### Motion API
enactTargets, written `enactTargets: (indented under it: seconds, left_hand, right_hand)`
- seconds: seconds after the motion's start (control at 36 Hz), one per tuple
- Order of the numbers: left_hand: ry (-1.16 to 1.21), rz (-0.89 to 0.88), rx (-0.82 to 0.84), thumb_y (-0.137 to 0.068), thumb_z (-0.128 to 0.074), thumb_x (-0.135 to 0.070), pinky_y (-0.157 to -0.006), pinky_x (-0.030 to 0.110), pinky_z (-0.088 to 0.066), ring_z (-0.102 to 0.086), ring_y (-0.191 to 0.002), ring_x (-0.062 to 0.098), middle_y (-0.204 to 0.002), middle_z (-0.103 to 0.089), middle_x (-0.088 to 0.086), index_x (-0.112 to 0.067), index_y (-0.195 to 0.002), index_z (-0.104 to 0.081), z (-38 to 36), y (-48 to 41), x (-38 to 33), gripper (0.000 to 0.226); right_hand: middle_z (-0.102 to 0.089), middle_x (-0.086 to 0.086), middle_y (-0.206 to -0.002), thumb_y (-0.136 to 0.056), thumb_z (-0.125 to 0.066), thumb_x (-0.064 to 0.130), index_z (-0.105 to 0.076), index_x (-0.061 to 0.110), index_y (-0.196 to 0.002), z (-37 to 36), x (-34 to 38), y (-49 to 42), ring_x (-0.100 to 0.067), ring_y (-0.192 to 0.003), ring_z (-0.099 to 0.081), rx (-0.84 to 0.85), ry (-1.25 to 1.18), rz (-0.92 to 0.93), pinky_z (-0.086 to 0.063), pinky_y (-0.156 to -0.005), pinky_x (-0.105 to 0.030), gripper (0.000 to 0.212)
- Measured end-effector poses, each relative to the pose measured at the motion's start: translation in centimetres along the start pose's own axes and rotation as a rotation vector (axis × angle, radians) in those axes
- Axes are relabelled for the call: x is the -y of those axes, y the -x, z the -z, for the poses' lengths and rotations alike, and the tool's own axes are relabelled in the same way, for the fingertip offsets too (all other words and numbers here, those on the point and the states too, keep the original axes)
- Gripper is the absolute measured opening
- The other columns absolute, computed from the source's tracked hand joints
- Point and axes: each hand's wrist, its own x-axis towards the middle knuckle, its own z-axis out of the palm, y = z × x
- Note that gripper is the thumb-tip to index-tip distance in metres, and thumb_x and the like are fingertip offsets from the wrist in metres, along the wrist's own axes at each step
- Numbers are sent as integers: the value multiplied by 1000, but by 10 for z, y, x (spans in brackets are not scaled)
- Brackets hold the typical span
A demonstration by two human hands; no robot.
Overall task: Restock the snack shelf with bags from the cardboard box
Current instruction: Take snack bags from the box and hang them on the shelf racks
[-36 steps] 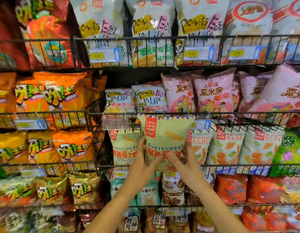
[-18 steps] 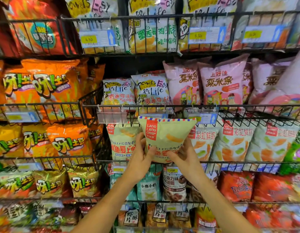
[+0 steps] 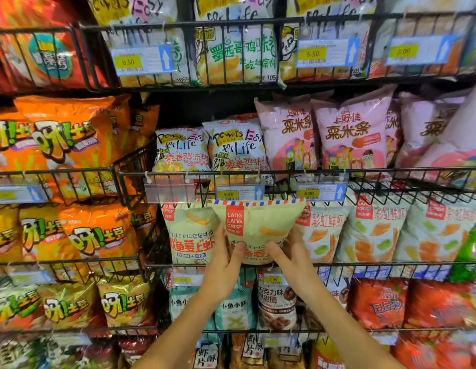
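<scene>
One pale-yellow plastic crisp bag [image 3: 260,225] is pinched between left hand [image 3: 224,265] and right hand [image 3: 292,258], not yet seated in the black wire shelf [image 3: 364,263]; remaining stock cannot be told.

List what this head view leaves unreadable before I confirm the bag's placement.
- The cardboard box: outside the frame.
- Slot behind the Lang Lang Crisp bag: hidden by the bag, which the left hand and right hand grip.
- Bottom-row bags: blurred, cut by the lower edge.
- Yellow price tag by the left wrist: washed out.
</scene>
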Motion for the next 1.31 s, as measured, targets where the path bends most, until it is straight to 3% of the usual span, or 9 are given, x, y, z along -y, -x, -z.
enactTargets:
  seconds: [0.14,0.25,0.42,0.53,0.67,0.92,1.0,1.11,1.31]
  left_hand:
    - [-15,8,26,-95,-38,-61,-114,21,-30,-30,-142,-6,-154,-29,-25,-58,-146,-11,-6,-2,11,57]
    - [-10,48,49,-97,-34,-58,-99,-3,-29,-31,-134,-19,-151,-27,-34,-56,-147,-8,-10,-4,18,56]
    - [-27,101,92,-106,-36,-34,-89,-9,-28,-34,-115,-35,-132,-30,-42,-59,-130,-19,-9,-9,13,38]
    - [-45,121,119,-106,-38,-34,-93,-4,-26,-30,-116,-35,-132,-29,-44,-57,-132,-19,-5,-16,13,39]
    - [-44,175,163,-105,-40,-39,-106,17,-31,-40,-127,-12,-138,-39,-32,-44,-142,-24,-3,-22,20,40]
    - [-62,372,247,-103,-36,-52,-115,41,-35,-43,-139,15,-146,-47,-14,-39,-150,-29,1,-38,18,49]
    - [-96,395,256,-105,-34,-48,-113,33,-33,-40,-140,16,-146,-44,-12,-31,-154,-24,4,-45,11,53]
    - [-99,450,285,-105,-29,-53,-118,40,-27,-34,-146,21,-158,-37,-5,-29,-156,-21,6,-50,3,57]
    - [-133,511,250,-103,-28,-57,-120,45,-29,-35,-146,25,-159,-37,1,-22,-155,-26,6,-58,0,63]
  right_hand:
    - [-39,14,-152,-85,-57,66,-22,36,-151,0,-11,-3,-1,-140,-37,67,5,-21,-37,-116,-36,81]
    - [-33,32,-146,-97,-55,44,-18,61,-136,-2,-15,-5,20,-132,-32,106,22,-43,-33,-105,-7,56]
    - [-30,41,-135,-99,-50,39,-18,52,-134,-1,-21,-11,35,-117,-31,134,3,-113,-34,-91,4,49]
    - [-30,43,-127,-102,-50,37,-18,44,-137,0,-21,-16,34,-111,-35,135,20,-175,-33,-89,2,48]
    - [-39,18,-141,-99,-48,48,-18,33,-151,-2,-16,-21,-6,-134,-37,138,90,-268,-33,-107,-24,62]
    - [-51,-1,-142,-95,-40,65,-35,12,-145,-1,-14,-39,-17,-125,-52,183,244,-443,-43,-86,-26,73]
    - [-55,-5,-139,-92,-41,68,-35,11,-145,-2,-11,-46,-22,-125,-54,173,259,-490,-45,-95,-33,78]
    - [-60,0,-135,-65,-43,92,-44,19,-141,-2,-19,-56,-21,-123,-57,173,237,-520,-45,-105,-42,106]
    - [-68,-2,-119,-67,-41,93,-55,16,-128,-1,-14,-63,-20,-112,-63,194,253,-532,-48,-100,-40,100]
